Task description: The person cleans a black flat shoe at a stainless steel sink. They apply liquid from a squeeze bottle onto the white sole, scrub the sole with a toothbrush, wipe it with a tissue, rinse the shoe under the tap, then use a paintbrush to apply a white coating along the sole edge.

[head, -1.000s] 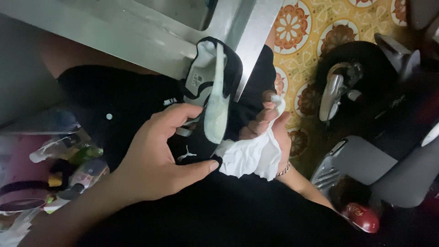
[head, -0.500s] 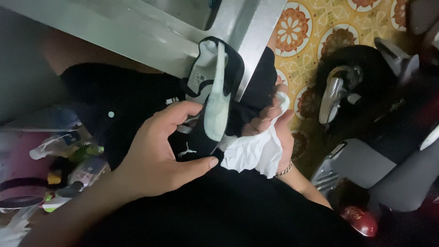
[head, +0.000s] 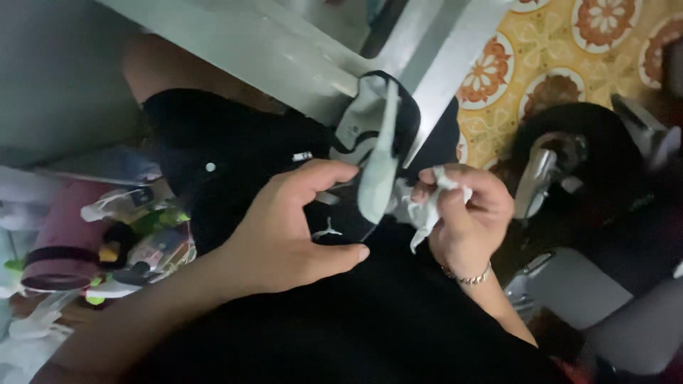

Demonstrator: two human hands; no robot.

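Now that our right hand (head: 466,213) has bunched the white cloth (head: 427,210) tighter, our left hand (head: 284,227) grips the black shoe (head: 373,156) mid-frame.

head view | worn high | faces down | close over lap

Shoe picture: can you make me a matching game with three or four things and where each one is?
Things:
1. shoe
2. white cloth
3. bracelet
4. patterned floor

Places:
a. top right of the view
b. on the right wrist
c. bunched in the right hand
d. gripped by the left hand

Pairs: 1-d, 2-c, 3-b, 4-a
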